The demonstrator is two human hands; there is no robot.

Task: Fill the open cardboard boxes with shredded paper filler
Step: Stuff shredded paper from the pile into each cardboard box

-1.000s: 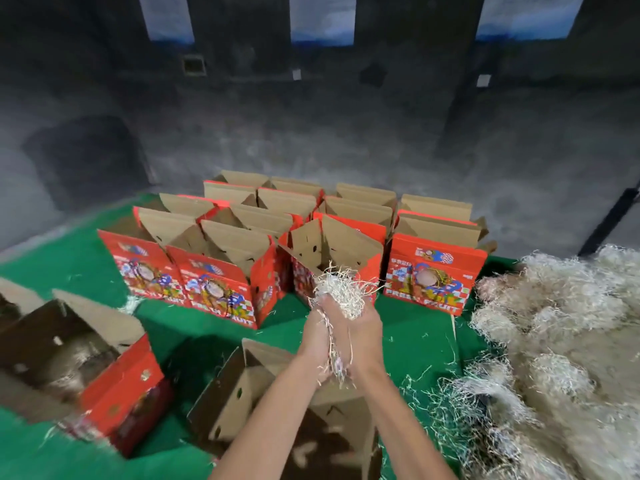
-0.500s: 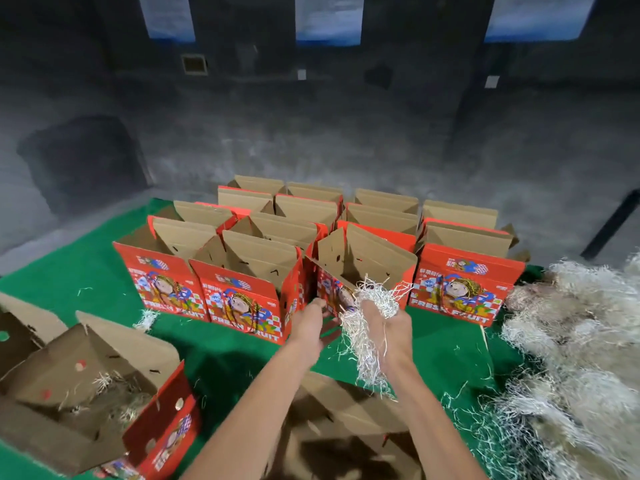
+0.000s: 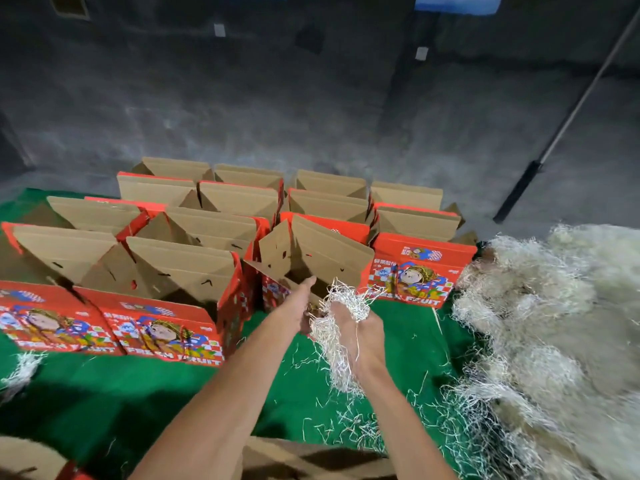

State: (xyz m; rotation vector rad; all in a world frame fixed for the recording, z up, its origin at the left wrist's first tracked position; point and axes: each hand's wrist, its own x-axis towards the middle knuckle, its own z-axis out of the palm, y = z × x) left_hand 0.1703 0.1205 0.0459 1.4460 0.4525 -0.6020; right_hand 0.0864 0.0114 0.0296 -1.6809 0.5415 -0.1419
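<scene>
Head view shows the right hand (image 3: 360, 332) gripping a bunch of shredded paper (image 3: 341, 318) just near the tilted open box (image 3: 311, 261), while the left hand (image 3: 299, 306), fingers straight, reaches to its near flap, probably to hold it open for filling.

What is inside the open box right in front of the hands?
Only bare brown cardboard walls show inside the tilted open box. Its bottom is hidden by the left hand and the shredded paper bunch gripped by the right hand.
</scene>
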